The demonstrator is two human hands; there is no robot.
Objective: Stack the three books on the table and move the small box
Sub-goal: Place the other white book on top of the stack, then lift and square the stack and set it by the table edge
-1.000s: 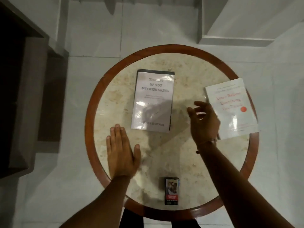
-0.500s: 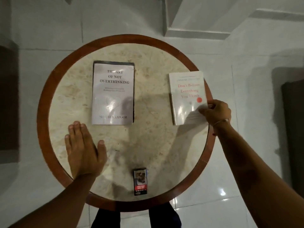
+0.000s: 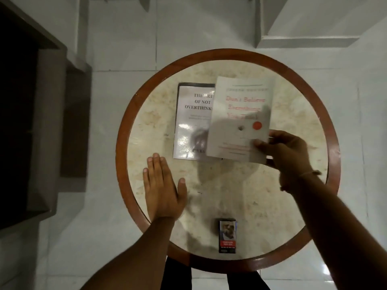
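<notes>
A white book with red title lettering (image 3: 240,114) is lifted above the round table (image 3: 146,126), gripped at its near right corner by my right hand (image 3: 287,155). It overlaps the right side of a pale book titled "The Art of Not Overthinking" (image 3: 190,122), which lies flat in the table's middle. My left hand (image 3: 163,189) rests flat on the tabletop, fingers together, just below that book's near left corner. A small dark box (image 3: 227,235) with a picture and red label stands near the front edge. Only two books are in view.
The table has a marble-like top and a raised brown wooden rim (image 3: 121,164). Dark wooden furniture (image 3: 37,130) stands on the left over white floor tiles. A white step or ledge (image 3: 303,38) is at the back right. My legs show under the front rim.
My right hand took the white book at the table's right edge, lifted it and carried it left, so it now partly covers the pale book. The left hand stayed flat.
</notes>
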